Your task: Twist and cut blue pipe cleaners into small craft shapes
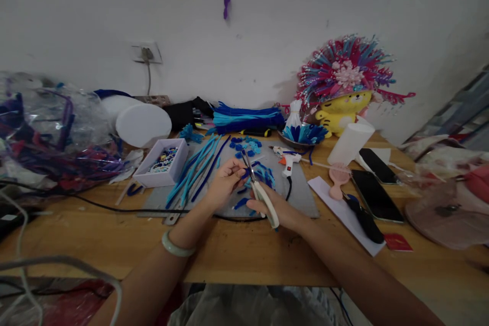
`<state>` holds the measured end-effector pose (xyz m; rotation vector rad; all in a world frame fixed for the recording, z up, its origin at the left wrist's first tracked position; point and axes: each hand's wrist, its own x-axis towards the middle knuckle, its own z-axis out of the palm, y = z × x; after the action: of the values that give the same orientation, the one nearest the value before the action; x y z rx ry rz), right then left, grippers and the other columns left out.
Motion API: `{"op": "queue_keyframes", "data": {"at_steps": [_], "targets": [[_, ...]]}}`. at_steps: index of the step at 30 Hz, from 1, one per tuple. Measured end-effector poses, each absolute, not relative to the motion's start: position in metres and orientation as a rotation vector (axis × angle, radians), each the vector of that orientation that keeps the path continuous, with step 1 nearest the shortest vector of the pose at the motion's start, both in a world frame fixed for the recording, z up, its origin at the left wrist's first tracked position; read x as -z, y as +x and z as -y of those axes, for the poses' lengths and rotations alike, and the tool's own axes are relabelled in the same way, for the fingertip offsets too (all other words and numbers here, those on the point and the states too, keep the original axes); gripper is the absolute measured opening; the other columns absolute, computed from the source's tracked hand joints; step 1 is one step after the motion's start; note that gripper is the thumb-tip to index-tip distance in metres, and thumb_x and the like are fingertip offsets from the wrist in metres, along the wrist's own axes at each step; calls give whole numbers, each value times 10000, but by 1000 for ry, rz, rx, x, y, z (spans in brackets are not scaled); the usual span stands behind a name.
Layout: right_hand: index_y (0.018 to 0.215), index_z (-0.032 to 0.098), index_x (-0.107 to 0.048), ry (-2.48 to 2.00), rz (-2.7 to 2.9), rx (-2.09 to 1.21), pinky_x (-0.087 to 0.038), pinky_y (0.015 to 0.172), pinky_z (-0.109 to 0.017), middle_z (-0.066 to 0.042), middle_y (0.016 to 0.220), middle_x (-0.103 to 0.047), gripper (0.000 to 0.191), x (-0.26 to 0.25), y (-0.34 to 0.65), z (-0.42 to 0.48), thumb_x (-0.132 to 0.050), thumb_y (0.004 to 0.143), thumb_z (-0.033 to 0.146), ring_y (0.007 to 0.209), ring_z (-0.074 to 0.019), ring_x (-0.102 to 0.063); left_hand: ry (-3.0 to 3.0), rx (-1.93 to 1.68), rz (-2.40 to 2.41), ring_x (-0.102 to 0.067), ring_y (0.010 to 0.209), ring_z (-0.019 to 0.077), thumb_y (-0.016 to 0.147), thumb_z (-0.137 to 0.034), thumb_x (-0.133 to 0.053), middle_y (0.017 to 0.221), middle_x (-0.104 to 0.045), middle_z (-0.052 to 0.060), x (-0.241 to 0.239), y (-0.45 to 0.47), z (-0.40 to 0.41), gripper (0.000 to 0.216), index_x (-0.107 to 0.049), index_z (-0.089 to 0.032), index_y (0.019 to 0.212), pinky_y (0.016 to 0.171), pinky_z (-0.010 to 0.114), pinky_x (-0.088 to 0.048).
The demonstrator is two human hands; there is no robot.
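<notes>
Our left hand (229,179) is pinched nearly closed, thumb against fingertips, on a small dark blue piece (245,173), which sits at the right end of that grip and sticks out slightly toward the scissors (262,196). Our right hand (274,206) is wrapped around the scissors' pale handles, the fingers partly hidden behind them; the blades point to the far left and reach up just beside the blue piece. We cannot tell how far the blades are parted, nor whether they touch the piece. Both hands are held over a grey mat (304,199) on the wooden table (229,257). Just beyond and to the right of our pinch, we see a scatter of cut blue pieces (267,174) on the mat, and farther off a cluster of blue curls (250,146). To the left lie long light blue strips (196,170), with a white box (155,179) of beads (167,157) past them. On the right, near the mat's far corner, rests a white glue gun (290,164), and beyond it stands a bowl (287,143) holding blue petal-like shapes (305,134). A thick bundle of blue stems (244,118) lies at the far side, by the wall (183,20).
</notes>
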<state>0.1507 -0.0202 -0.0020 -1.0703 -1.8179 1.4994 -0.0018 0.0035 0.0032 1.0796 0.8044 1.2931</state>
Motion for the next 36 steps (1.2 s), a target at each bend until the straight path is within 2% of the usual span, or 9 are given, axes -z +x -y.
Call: {"op": "queue_keyframes", "data": {"at_steps": [7,9,16,22,26,29,32,36], "targets": [[661,197,-401,-1202,1841,-1257,-349,468,-221,55,554,-428,154,13,142,19,-552,685,220,488,-87,-432,1044,-1290,-785,-376,418,37,621,-263,-666,489,-455,-71,-4,-1,-3,227,-481,-157,697,420,155,-248],[656,196,-405,-1242,1846,-1235,-341,434,-215,59,531,-425,127,15,141,19,-527,692,207,441,-79,-427,1039,-1292,-772,-381,420,38,622,-257,-666,496,-462,-67,-3,-1,-3,224,-480,-158,698,424,157,-252],[713,208,-428,-1188,1613,-1535,-337,347,-200,73,496,-427,266,20,143,18,-595,682,411,364,-77,-430,1035,-1305,-737,-394,436,39,648,-236,-652,498,-459,-65,-2,-2,-4,199,-479,-156,707,443,156,-253],[746,196,-474,-1041,1300,-1862,-379,417,-227,44,569,-459,433,17,144,21,-496,683,624,437,-84,-448,1030,-1316,-731,-421,454,49,667,-259,-641,525,-472,-63,-4,-2,-3,200,-475,-167,731,457,168,-289],[710,194,-501,-945,1270,-1944,-422,517,-268,0,664,-498,455,6,149,20,-458,692,647,521,-102,-473,1047,-1379,-760,-454,476,54,670,-253,-630,556,-492,-64,-3,-2,-4,189,-486,-170,760,483,177,-327],[703,204,-478,-1069,1488,-1740,-376,486,-254,9,634,-495,380,-4,157,16,-513,686,582,511,-108,-450,1063,-1417,-803,-495,514,65,664,-248,-632,586,-514,-63,-1,-3,-5,238,-503,-178,851,517,185,-361],[739,194,-509,-1388,1817,-1243,-359,511,-254,1,640,-528,305,-9,166,10,-549,696,493,565,-133,-484,1088,-1425,-851,-527,545,74,654,-255,-636,625,-539,-54,2,-2,-6,276,-511,-178,887,556,199,-393],[883,157,-568,-1619,2062,-527,-397,694,-304,-92,878,-606,276,-6,173,6,-550,723,380,816,-212,-550,1127,-1458,-938,-543,552,82,663,-266,-618,638,-552,-45,3,-2,-6,228,-522,-171,847,571,212,-415]]}}
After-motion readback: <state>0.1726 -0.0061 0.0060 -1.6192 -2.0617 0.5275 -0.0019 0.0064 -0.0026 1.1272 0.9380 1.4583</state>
